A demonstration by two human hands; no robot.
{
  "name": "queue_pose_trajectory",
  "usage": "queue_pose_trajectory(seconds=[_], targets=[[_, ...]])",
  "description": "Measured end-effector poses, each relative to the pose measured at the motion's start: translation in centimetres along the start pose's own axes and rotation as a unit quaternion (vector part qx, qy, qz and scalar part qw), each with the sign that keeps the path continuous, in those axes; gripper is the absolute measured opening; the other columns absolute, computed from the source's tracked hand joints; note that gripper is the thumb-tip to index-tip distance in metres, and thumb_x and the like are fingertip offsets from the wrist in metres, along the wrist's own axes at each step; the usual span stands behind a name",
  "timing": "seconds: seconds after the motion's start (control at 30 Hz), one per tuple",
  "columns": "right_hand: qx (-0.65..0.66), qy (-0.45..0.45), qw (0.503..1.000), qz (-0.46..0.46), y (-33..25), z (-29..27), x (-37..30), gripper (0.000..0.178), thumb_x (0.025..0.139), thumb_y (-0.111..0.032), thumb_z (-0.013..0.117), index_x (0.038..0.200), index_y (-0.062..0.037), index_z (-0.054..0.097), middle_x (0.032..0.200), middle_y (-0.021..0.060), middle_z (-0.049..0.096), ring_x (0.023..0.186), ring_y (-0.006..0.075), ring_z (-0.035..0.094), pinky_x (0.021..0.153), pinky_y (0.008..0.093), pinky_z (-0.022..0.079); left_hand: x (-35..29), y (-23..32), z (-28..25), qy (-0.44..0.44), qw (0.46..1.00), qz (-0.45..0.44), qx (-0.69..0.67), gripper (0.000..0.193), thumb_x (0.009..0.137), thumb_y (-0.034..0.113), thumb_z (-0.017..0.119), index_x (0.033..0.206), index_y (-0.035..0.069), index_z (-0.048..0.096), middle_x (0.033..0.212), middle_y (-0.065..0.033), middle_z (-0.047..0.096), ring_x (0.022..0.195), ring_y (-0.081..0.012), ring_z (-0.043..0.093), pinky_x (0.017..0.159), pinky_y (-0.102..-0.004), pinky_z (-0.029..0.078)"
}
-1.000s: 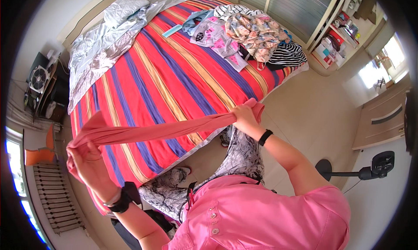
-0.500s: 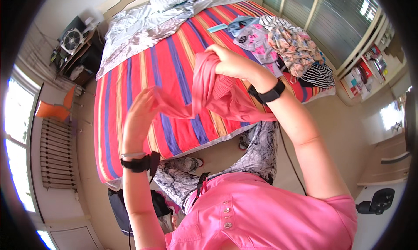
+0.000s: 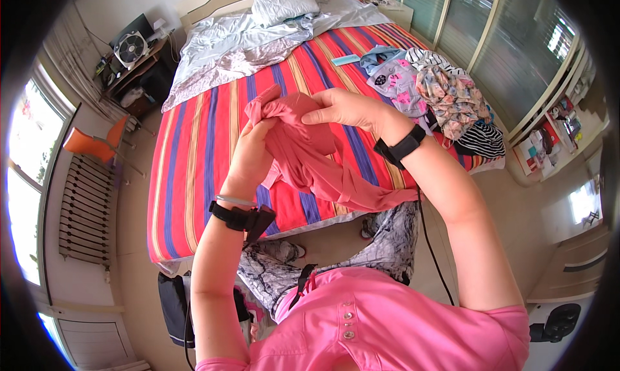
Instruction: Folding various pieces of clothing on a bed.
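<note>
A coral-pink garment (image 3: 313, 161) hangs bunched between my two hands, above the striped bedspread (image 3: 197, 151). My left hand (image 3: 250, 153) is closed round a gathered part of it, with a twisted end sticking up past the fingers. Thumb and fingers of my right hand (image 3: 352, 113) pinch the cloth at its upper right. From there the cloth trails down to the right, toward my forearm and the near edge of the bed. Folds hide what kind of garment it is.
Crumpled clothes (image 3: 452, 103) lie heaped on the bed's right side. Pale bedding (image 3: 219, 67) and a white pillow (image 3: 284, 8) are at the far end. An orange chair (image 3: 93, 145) and a radiator (image 3: 84, 209) stand left. Dark cloth items (image 3: 175, 306) sit low beside my left arm.
Both hands have come closer together. My left hand has moved right and up, and the cloth stretched between them is now gathered into a bunch. The view has shifted slightly.
</note>
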State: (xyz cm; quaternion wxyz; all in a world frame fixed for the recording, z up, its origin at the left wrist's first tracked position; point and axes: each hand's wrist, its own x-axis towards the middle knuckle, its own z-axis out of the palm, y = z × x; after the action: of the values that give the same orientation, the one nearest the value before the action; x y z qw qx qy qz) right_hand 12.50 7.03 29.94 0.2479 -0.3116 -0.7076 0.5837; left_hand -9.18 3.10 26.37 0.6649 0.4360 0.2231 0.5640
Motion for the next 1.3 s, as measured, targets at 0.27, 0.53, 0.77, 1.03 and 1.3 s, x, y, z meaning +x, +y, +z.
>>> queue_pose_trajectory(seconds=[0.27,0.53,0.77,1.03,1.3], targets=[[-0.168,0.026,0.974,-0.148,-1.9,-0.2,0.6,0.031,0.091,-0.009,0.059,0.119,0.0036,0.054,0.109,0.0057,0.064,0.100,0.0111,0.057,0.089,0.0257,0.046,0.5,3.3,0.6,-0.009,0.994,-0.098,0.057,0.036,0.093,0.016,0.055,0.126,0.002,0.050,0.118,-0.0062,0.058,0.106,-0.0150,0.057,0.091,-0.0306,0.045],[-0.182,0.085,0.978,-0.052,0.4,0.2,1.0,0.034,0.083,-0.015,0.068,0.109,0.0031,0.057,0.099,0.0053,0.065,0.090,0.0103,0.058,0.078,0.0264,0.046,5.0,9.9,0.8,0.080,0.941,0.156,0.289,0.020,0.092,0.019,0.060,0.101,0.002,0.062,0.091,-0.0007,0.063,0.081,-0.0079,0.058,0.073,-0.0233,0.047],[-0.117,0.208,0.958,-0.160,1.5,-4.1,2.7,0.028,0.083,-0.009,0.061,0.110,-0.0047,0.058,0.095,0.0020,0.061,0.081,0.0082,0.057,0.072,0.0238,0.046,5.3,19.3,3.7,0.074,0.862,0.242,0.439,0.025,0.092,0.024,0.060,0.104,0.002,0.061,0.090,0.0019,0.062,0.081,-0.0050,0.054,0.075,-0.0219,0.044],[-0.416,0.381,0.703,-0.433,-23.0,-10.6,4.2,0.021,0.085,-0.009,0.057,0.104,-0.0018,0.061,0.088,0.0076,0.065,0.077,0.0138,0.061,0.069,0.0260,0.048,6.8,34.6,5.3,0.148,0.803,0.360,0.451,0.036,0.091,0.026,0.061,0.117,0.001,0.055,0.102,-0.0041,0.063,0.093,-0.0114,0.059,0.082,-0.0255,0.048],[-0.561,0.404,0.579,-0.432,-30.7,-9.8,-0.1,0.010,0.077,-0.003,0.059,0.086,-0.0004,0.061,0.079,0.0153,0.058,0.072,0.0291,0.060,0.065,0.0378,0.048,5.5,36.4,6.7,0.124,0.782,0.373,0.483,0.032,0.089,0.018,0.063,0.113,-0.002,0.056,0.100,-0.0054,0.064,0.084,-0.0123,0.062,0.077,-0.0253,0.051]])
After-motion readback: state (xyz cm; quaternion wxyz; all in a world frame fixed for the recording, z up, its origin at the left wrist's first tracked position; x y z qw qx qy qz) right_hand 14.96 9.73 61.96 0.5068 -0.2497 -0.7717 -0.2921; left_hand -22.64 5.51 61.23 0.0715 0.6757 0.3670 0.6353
